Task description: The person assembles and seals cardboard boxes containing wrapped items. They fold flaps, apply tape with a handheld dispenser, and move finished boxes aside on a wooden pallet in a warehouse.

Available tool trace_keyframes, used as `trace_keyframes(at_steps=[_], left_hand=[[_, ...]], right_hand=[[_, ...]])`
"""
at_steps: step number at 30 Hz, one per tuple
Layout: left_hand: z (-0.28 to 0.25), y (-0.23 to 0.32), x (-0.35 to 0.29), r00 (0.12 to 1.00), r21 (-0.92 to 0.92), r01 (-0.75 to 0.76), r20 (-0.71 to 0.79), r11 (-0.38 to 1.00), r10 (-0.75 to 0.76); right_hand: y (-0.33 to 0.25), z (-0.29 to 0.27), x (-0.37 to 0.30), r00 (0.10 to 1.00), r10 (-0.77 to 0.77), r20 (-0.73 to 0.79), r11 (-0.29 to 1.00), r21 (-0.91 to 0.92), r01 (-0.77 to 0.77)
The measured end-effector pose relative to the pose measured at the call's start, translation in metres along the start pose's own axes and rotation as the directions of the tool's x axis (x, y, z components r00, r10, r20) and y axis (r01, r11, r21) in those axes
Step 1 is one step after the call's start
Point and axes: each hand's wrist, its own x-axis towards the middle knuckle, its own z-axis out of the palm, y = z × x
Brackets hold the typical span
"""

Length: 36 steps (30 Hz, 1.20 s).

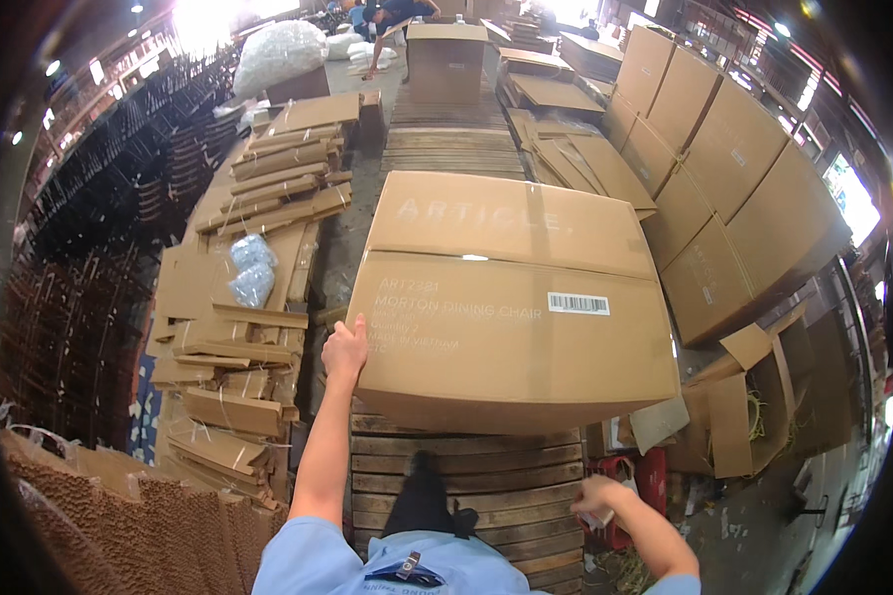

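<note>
1. A cluttered warehouse surrounds a raised, brown wooden slatted platform that runs away from the person.
2. The left hand touches the left edge of a large, brown rectangular cardboard box, its fingers curled; how firmly it grips, I cannot tell.
3. The right hand is apart from the box, low on the right, fingers bent; something small and pale shows beneath it, but whether it is held is unclear.
4. The box sits in the middle, over the platform, with clear tape across it and a white barcode label on its upper face.
5. Near the right hand is a red plastic container; further right stands an open brown carton.
6. Flattened brown cardboard pieces are piled to the left, a clear plastic-wrapped bundle on them.
7. Tall stacked brown cartons rise at right; a co-worker bends at the far end.
</note>
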Motion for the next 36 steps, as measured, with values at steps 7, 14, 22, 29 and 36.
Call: trace_keyframes(at_steps=[7, 14, 22, 29, 36], left_hand=[[0.021, -0.056, 0.012, 0.972, -0.551, -0.073, 0.147, 0.831, 0.183], [0.012, -0.068, -0.005, 1.0, -0.726, 0.031, 0.021, 0.687, -0.023], [0.014, -0.067, -0.013, 0.99, -0.69, 0.136, 0.071, 0.711, -0.121], [0.003, -0.072, 0.054, 0.853, -0.554, -0.465, -0.07, 0.691, 0.518], [-0.028, -0.013, 0.045, 0.642, -0.135, -0.725, 0.226, 0.676, 0.733]], right_hand=[[-0.237, -0.24, -0.014, 0.971, -0.212, 0.109, 0.927, -0.293, 0.235], [-0.478, -0.474, 0.048, 0.735, -0.665, -0.132, 0.676, -0.524, 0.518], [-0.568, -0.523, 0.235, 0.811, -0.581, -0.061, 0.738, -0.459, 0.494], [-0.583, -0.583, 0.126, 0.899, -0.387, 0.206, 0.742, -0.509, 0.436], [-0.495, -0.541, 0.163, 0.943, -0.222, 0.247, 0.635, -0.697, 0.333]])
